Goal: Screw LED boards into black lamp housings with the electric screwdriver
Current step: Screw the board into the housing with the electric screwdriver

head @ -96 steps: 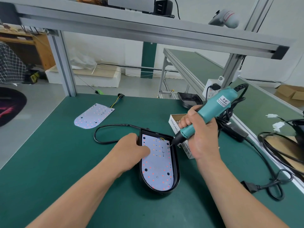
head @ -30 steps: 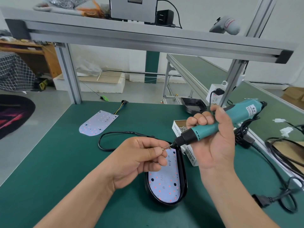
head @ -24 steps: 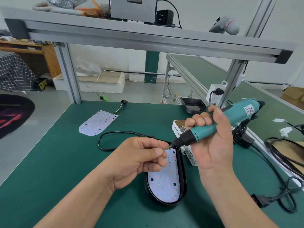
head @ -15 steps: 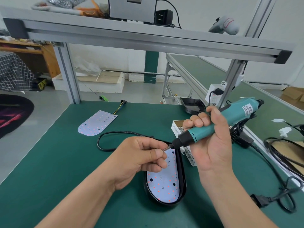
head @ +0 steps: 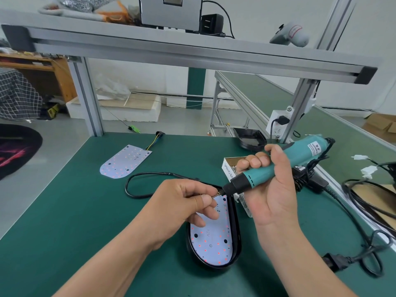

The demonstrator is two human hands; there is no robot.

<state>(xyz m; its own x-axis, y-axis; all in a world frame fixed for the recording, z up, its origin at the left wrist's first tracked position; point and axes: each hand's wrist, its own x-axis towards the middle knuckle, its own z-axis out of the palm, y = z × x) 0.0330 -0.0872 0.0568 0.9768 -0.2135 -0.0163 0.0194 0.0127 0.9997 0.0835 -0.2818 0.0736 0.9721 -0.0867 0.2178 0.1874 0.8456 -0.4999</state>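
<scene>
Left hand [head: 182, 204] overlaps LED board [head: 212, 243]; screw box [head: 230, 168] beside housing [head: 235, 224].

Bright, soft, even light from above. Shadows faint: dim patch under my left hand [head: 182, 202] on LED board [head: 211, 247], thin dark edge round black housing [head: 235, 221] on green mat [head: 64, 211]. White wall [head: 368, 28] washed out. Wide-angle bend: shelf beam [head: 192, 54], posts [head: 87, 97] bow near edges. Screw [head: 216, 193] I pinch tiny, barely resolved. Label on electric screwdriver [head: 278, 163] in my right hand [head: 270, 196] smeared.
</scene>
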